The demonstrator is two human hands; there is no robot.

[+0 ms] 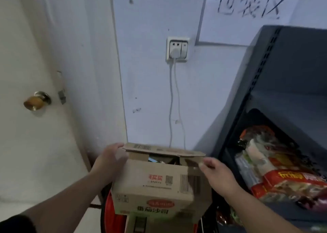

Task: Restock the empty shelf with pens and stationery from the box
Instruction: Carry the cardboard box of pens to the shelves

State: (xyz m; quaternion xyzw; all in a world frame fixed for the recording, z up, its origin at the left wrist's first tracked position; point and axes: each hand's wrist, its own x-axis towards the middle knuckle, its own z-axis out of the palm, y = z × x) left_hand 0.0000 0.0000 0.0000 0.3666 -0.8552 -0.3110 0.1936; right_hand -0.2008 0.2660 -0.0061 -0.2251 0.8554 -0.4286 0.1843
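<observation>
A brown cardboard box (159, 183) with red print and barcodes sits low in the middle, its top flaps partly open; a few dim items show inside. My left hand (110, 160) grips the box's upper left corner, fingers curled over the edge. My right hand (216, 173) is at the box's upper right corner, fingers bent against the flap; whether it grips the flap is unclear. The dark metal shelf unit (283, 84) stands to the right, its upper level bare.
Packaged noodles and snack bags (276, 169) fill the shelf's lower level. A red reel-like object (109, 216) lies under the box. A wall socket with a white cable (177, 50) is behind the box. A door with a brass knob (36, 101) is at left.
</observation>
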